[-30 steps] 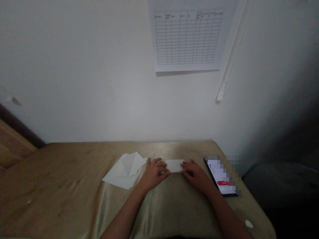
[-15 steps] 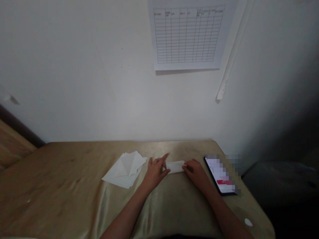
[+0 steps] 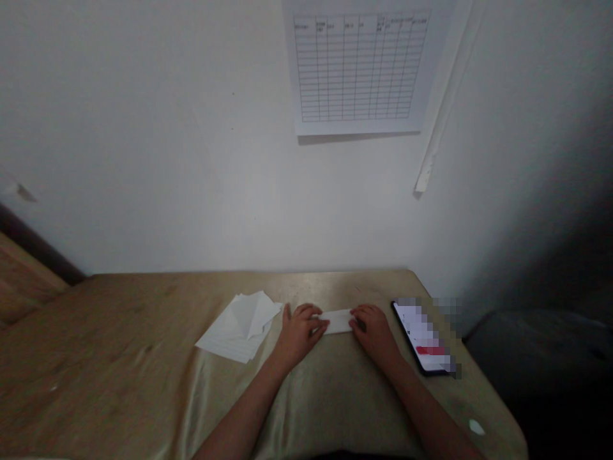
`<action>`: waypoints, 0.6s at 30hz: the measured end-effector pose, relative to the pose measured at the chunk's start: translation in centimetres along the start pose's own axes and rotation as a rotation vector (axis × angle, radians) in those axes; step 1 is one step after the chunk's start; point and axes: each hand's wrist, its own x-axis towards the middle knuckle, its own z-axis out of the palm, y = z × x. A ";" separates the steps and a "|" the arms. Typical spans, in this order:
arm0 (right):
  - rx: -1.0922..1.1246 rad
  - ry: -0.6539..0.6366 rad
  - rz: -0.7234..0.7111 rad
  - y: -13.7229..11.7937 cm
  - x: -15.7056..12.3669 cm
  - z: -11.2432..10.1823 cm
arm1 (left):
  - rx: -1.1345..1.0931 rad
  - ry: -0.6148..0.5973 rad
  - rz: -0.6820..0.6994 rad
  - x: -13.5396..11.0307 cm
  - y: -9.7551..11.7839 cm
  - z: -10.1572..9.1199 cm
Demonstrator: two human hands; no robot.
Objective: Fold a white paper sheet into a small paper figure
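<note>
A small folded white paper strip [image 3: 339,321] lies on the tan cloth-covered table [image 3: 143,358], near its far edge. My left hand [image 3: 299,331] presses down on the strip's left end with curled fingers. My right hand [image 3: 373,327] holds the strip's right end the same way, fingers bent over the paper. Only the middle of the strip shows between the two hands.
A loose pile of white folded sheets [image 3: 242,324] lies left of my left hand. A phone [image 3: 425,337] with a lit screen lies right of my right hand. A printed grid sheet [image 3: 357,67] hangs on the white wall behind. A small white scrap [image 3: 476,427] sits near the table's right corner.
My left index finger, raised half a second ago, has come back down onto the strip. The strip looks narrower than a second ago. The right hand has barely moved.
</note>
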 end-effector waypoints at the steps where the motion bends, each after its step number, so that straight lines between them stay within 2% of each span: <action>1: -0.007 0.002 0.005 0.0 0.0 0.0 | 0.007 0.003 0.006 0.0 -0.1 0.0; 18: -0.064 0.036 0.092 -0.8 0.4 0.2 | 0.060 0.052 -0.030 0.1 0.0 0.4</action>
